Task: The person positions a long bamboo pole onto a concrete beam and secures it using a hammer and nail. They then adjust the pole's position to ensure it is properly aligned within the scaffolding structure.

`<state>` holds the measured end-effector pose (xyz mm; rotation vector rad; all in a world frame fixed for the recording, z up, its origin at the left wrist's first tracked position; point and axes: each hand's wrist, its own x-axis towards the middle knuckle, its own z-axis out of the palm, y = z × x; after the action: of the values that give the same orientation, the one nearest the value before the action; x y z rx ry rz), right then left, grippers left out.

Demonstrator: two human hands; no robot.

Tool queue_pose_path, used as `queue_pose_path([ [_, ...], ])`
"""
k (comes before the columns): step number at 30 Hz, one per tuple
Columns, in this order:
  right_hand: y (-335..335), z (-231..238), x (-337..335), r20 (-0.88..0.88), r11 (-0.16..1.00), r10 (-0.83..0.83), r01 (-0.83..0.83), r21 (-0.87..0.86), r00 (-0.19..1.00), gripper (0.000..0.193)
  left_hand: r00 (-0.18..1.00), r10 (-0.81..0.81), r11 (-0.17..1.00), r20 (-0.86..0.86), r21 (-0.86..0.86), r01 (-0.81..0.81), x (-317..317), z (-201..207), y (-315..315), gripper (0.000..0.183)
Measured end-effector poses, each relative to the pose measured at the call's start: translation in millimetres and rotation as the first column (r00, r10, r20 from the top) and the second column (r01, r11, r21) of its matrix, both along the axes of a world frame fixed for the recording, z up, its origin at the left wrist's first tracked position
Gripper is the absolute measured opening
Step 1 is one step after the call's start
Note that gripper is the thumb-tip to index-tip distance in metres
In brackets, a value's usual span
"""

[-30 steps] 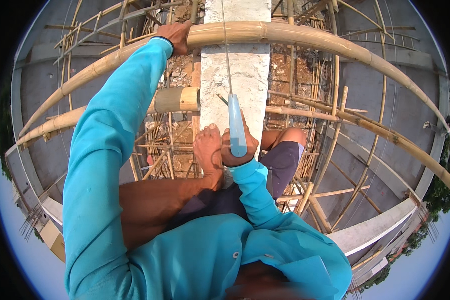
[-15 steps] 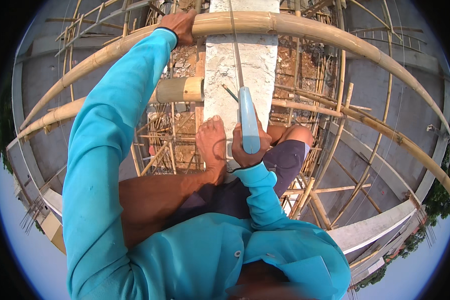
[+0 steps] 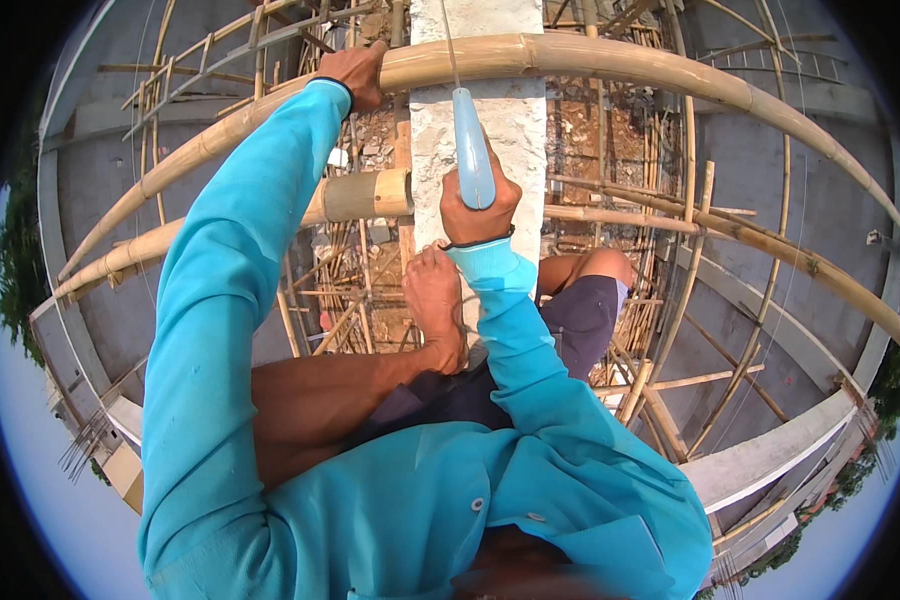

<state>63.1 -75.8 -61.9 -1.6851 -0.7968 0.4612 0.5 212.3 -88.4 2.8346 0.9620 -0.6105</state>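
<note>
The person's right hand [image 3: 500, 195] is wrapped firmly round a pale blue handle [image 3: 475, 165], thumb and fingers closed on it, a little above the middle of the frame. The handle belongs to what looks like a hand saw [image 3: 467, 125]; its thin blade [image 3: 448, 35] runs up to the top edge, across the long bamboo pole [image 3: 570, 55]. I see the blade almost edge-on, so I can't say whether it has bitten into the wood. That pole arches from the left side of the frame, over the top middle, to the right side. The left hand [image 3: 355, 75] clasps it at the upper left, just left of the white concrete beam [image 3: 515, 130] that it crosses.

Below the left hand lies a second pole [image 3: 375, 193], its sawn end beside the beam's left edge. A bare foot [image 3: 435, 290] is just under the right hand, near the centre. Both arms are in turquoise sleeves [image 3: 215, 250], and dark shorts [image 3: 582, 320] show right of centre, with the knee bent. Further out, thin bamboo props [image 3: 695, 250] stand on both sides over reddish rubble [image 3: 375, 130], with grey concrete around. Trees [image 3: 25, 265] and blue sky [image 3: 25, 440] show at the left rim.
</note>
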Motion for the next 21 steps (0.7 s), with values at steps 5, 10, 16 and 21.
queue_pose_path([
  [5,-109.5,-1.0,-40.5,0.308,1.0,0.024,-0.028,0.007,0.951,0.068,1.0,0.025,0.999,0.009,0.024,-0.026,-11.4,-5.1,-4.6,0.056],
  [10,17.1,-7.3,3.0,0.026,0.999,-0.016,0.016,-0.031,1.0,0.069,1.0,-0.026,0.999,0.006,0.023,0.026,0.8,4.1,-0.3,0.056],
  [16,-120.8,-45.0,-39.3,0.194,1.0,0.022,-0.018,-0.021,0.981,0.066,0.999,0.027,0.999,0.03,0.02,-0.028,-11.0,-12.1,13.5,0.064],
  [21,2.5,-0.1,-6.2,0.0,1.0,0.004,-0.004,0.001,1.0,0.069,0.999,-0.044,0.998,0.03,-0.035,0.045,2.7,2.8,9.3,0.058],
])
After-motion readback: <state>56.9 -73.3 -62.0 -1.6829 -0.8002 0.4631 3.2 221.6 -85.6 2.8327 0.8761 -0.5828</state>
